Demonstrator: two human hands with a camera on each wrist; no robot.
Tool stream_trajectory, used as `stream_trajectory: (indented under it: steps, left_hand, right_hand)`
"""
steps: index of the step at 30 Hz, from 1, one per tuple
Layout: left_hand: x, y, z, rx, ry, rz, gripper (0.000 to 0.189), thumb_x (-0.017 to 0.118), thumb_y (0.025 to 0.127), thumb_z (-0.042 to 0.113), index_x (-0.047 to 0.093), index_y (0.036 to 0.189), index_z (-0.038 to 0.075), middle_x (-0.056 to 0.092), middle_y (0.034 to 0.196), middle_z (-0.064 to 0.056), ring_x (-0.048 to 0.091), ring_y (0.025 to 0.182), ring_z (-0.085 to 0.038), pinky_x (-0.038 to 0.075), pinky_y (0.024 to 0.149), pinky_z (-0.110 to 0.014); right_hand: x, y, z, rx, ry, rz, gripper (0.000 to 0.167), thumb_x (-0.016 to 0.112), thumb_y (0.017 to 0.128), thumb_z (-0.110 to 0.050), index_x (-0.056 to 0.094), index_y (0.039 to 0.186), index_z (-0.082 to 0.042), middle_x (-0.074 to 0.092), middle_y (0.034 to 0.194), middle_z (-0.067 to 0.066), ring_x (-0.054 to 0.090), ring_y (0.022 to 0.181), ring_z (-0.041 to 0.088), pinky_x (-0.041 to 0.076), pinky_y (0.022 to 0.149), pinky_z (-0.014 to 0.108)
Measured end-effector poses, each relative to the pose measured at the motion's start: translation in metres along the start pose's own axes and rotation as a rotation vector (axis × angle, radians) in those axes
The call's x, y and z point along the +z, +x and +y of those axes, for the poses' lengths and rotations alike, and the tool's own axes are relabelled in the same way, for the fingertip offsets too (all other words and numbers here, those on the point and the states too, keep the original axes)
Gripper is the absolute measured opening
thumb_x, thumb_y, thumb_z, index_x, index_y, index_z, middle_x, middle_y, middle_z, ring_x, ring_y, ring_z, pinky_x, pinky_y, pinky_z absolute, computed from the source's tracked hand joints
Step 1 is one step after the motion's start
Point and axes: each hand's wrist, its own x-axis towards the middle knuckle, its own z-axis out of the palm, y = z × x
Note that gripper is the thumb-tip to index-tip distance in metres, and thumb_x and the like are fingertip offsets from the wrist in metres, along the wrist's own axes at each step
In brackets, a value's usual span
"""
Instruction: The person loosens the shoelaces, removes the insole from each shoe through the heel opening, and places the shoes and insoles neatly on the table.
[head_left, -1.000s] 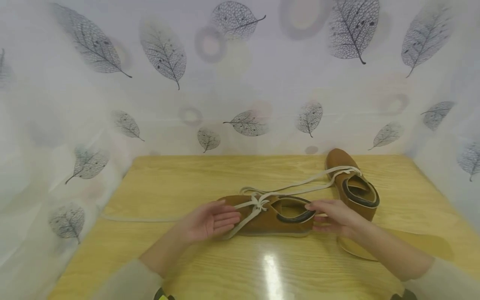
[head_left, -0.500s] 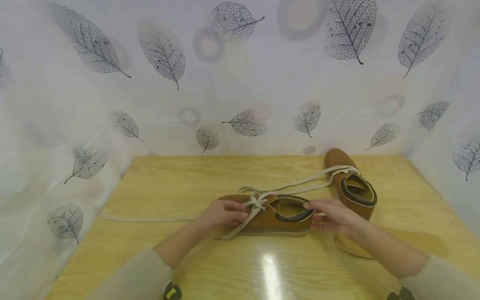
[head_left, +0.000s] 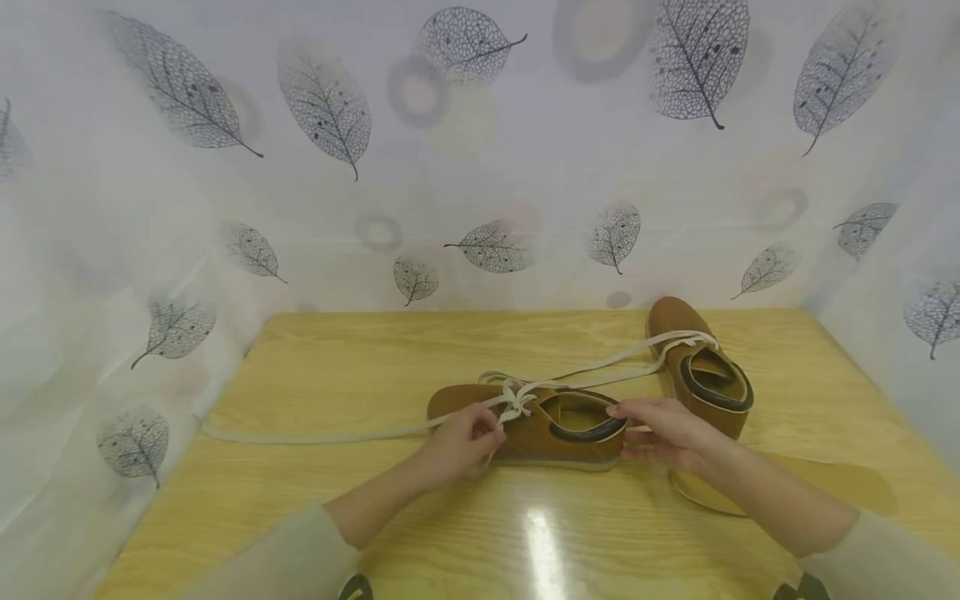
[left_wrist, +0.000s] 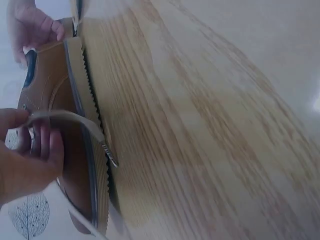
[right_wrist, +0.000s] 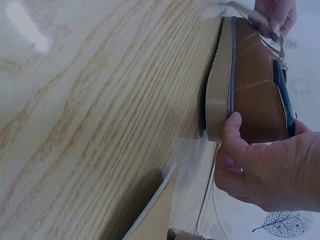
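Observation:
A brown shoe (head_left: 555, 442) with a dark padded collar lies mid-table, toe to the left. Its pale laces (head_left: 516, 402) are knotted over the tongue. My left hand (head_left: 465, 442) pinches a lace between thumb and index finger beside the knot. In the left wrist view that lace (left_wrist: 75, 117) arcs over the shoe's side, its tip hanging down by the sole. At the heel, my right hand (head_left: 667, 433) grips the back of the shoe. The right wrist view shows the right hand's fingers (right_wrist: 233, 122) on the heel's side, just above the ridged sole.
A second brown shoe (head_left: 720, 400) stands at the back right, pale laces running from it toward the first. A flat tan insole-shaped piece (head_left: 825, 487) lies under the right forearm. One long lace (head_left: 315, 438) stretches left across the wooden table (head_left: 390, 533). Leaf-patterned sheeting (head_left: 337, 267) surrounds the table.
My left hand has moved right from the toe toward the knot, its fingers closing from straight to pinch a lace. The right hand stays at the heel.

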Motion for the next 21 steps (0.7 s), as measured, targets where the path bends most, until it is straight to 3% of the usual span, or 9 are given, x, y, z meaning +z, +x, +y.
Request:
stream_trajectory:
  steps: [2,5,7,10,13,16,19,21]
  left_hand:
    - [-0.003,-0.001,-0.003,-0.012,-0.087,-0.123,0.018,0.056,0.092,0.011,0.058,0.102,-0.004,0.064,0.087,-0.011,0.057,0.074,-0.012,0.05,0.064,-0.02]
    - [-0.005,-0.002,-0.005,-0.044,-0.196,-0.382,0.022,0.054,0.092,0.009,0.061,0.106,-0.007,0.066,0.091,-0.02,0.06,0.078,-0.013,0.051,0.072,-0.023]
    - [-0.005,-0.002,-0.005,-0.039,-0.263,-0.544,0.027,0.052,0.094,0.012,0.062,0.111,-0.006,0.068,0.095,-0.018,0.063,0.085,-0.012,0.051,0.081,-0.025]
    - [-0.007,-0.002,-0.004,0.022,-0.51,-0.692,0.034,0.042,0.101,0.014,0.055,0.122,-0.009,0.07,0.104,-0.012,0.065,0.098,-0.014,0.049,0.096,-0.034]
    - [-0.012,0.001,-0.001,0.14,-0.875,-0.722,0.04,0.026,0.105,0.015,0.051,0.129,-0.004,0.067,0.116,-0.006,0.063,0.109,-0.017,0.044,0.103,-0.038]
    - [-0.019,0.005,0.0,0.225,-1.24,-0.671,0.048,0.016,0.106,0.021,0.054,0.129,0.002,0.063,0.125,-0.009,0.059,0.116,-0.02,0.041,0.106,-0.034]
    - [-0.023,0.008,-0.002,0.259,-1.476,-0.569,0.053,0.014,0.106,0.029,0.055,0.129,0.004,0.059,0.13,-0.01,0.055,0.122,-0.019,0.037,0.109,-0.032]
    - [-0.023,0.009,-0.004,0.27,-1.57,-0.504,0.054,0.015,0.105,0.031,0.054,0.13,0.004,0.057,0.132,-0.011,0.052,0.125,-0.02,0.033,0.111,-0.031]
  right_hand:
    - [0.0,0.0,0.0,0.002,-0.002,0.0,0.017,0.065,0.085,-0.016,0.058,0.097,-0.005,0.037,0.095,0.004,0.043,0.09,0.019,0.056,0.083,0.034]
    - [-0.001,-0.001,0.001,0.003,-0.006,0.0,0.027,0.065,0.085,-0.016,0.055,0.105,-0.001,0.034,0.102,0.006,0.043,0.092,0.02,0.056,0.083,0.034]
    - [-0.001,-0.002,0.001,0.002,-0.01,-0.006,0.036,0.064,0.086,-0.017,0.051,0.113,0.003,0.031,0.108,0.008,0.042,0.096,0.022,0.056,0.084,0.034]
    - [-0.001,-0.001,0.001,0.001,-0.01,-0.019,0.046,0.064,0.086,-0.018,0.045,0.121,0.006,0.026,0.116,0.01,0.039,0.103,0.025,0.055,0.086,0.035]
    - [-0.002,-0.001,0.001,0.002,0.003,-0.031,0.046,0.064,0.087,-0.017,0.044,0.121,0.006,0.023,0.119,0.01,0.037,0.105,0.026,0.055,0.086,0.035]
    - [-0.004,0.0,0.001,0.003,0.019,-0.043,0.034,0.063,0.087,-0.016,0.051,0.113,0.003,0.023,0.119,0.01,0.036,0.105,0.026,0.055,0.086,0.034]
    - [-0.005,0.0,0.001,0.004,0.025,-0.053,0.021,0.063,0.087,-0.015,0.058,0.104,-0.002,0.022,0.119,0.01,0.036,0.103,0.025,0.055,0.085,0.034]
    - [-0.004,0.001,0.001,0.006,0.029,-0.05,0.016,0.063,0.087,-0.014,0.061,0.099,-0.004,0.023,0.117,0.009,0.036,0.101,0.024,0.055,0.085,0.034]
